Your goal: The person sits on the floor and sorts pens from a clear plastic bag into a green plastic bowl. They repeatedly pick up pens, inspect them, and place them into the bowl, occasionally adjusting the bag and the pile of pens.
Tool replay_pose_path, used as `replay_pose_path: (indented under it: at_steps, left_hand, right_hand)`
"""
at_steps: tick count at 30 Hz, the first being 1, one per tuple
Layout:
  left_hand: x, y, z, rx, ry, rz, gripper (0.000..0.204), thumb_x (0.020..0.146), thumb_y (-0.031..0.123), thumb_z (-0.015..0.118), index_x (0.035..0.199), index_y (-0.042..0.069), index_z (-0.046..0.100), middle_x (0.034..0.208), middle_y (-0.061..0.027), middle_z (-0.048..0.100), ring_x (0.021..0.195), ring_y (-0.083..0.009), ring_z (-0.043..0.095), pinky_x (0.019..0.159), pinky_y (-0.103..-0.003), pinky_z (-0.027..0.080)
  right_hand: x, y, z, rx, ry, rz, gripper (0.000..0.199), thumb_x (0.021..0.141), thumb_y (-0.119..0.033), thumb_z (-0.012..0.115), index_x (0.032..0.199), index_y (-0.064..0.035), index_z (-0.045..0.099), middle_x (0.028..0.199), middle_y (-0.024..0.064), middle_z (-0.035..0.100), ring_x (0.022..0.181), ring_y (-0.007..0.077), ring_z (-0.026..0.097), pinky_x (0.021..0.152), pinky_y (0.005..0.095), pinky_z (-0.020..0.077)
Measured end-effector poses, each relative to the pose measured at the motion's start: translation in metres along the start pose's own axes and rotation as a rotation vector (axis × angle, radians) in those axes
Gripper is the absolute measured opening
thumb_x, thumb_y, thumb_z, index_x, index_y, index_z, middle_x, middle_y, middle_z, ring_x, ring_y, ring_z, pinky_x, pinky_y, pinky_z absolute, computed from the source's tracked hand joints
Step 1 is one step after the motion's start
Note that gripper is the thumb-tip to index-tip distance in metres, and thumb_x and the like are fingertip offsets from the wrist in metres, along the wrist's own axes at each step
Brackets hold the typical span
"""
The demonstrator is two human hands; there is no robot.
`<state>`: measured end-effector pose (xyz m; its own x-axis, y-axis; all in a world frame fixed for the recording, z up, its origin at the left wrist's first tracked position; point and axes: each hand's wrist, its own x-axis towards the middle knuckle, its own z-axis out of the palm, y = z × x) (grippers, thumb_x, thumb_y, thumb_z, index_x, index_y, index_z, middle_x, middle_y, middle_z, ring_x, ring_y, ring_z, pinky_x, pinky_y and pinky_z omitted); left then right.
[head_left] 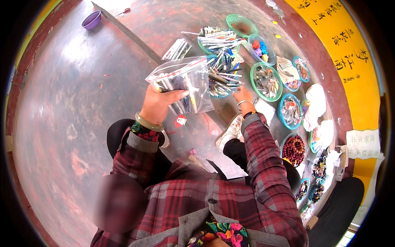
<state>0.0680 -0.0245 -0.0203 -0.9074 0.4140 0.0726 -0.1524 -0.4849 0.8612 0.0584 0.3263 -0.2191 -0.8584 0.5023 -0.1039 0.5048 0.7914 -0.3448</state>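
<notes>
While the left hand (158,103) is gripping a clear plastic bag (183,84) of pens aloft — mouth up, keeping its contents in — the right hand (242,95) is reaching into the bowl of pens (224,76), its grip hidden.

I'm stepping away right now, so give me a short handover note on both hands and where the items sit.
Left hand: grips a clear zip bag with pen-like sticks inside, raised above the floor.
Right hand: at the bowl of mixed pens; grip unclear.
Nearby: green bowl of small trinkets, bowl of brown beads.
Done: some sticks are bagged.
Left: many pens remain in the bowl.
</notes>
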Motion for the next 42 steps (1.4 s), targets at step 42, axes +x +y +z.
replay_pose_path:
  at_steps: [42]
  left_hand:
    - [-0.002, -0.023, 0.001, 0.207, -0.184, -0.152, 0.038, 0.073, -0.002, 0.068, 0.11, -0.001, 0.057, 0.096, -0.0009, 0.062, 0.086, -0.0077, 0.056, 0.078, -0.026, 0.047]
  right_hand:
    - [-0.085, -0.084, -0.177, 2.029, -0.32, 0.2, 0.02, 0.091, -0.023, 0.052, 0.104, -0.0067, 0.051, 0.081, 0.0065, 0.056, 0.063, 0.0165, 0.05, 0.053, 0.0276, 0.0407]
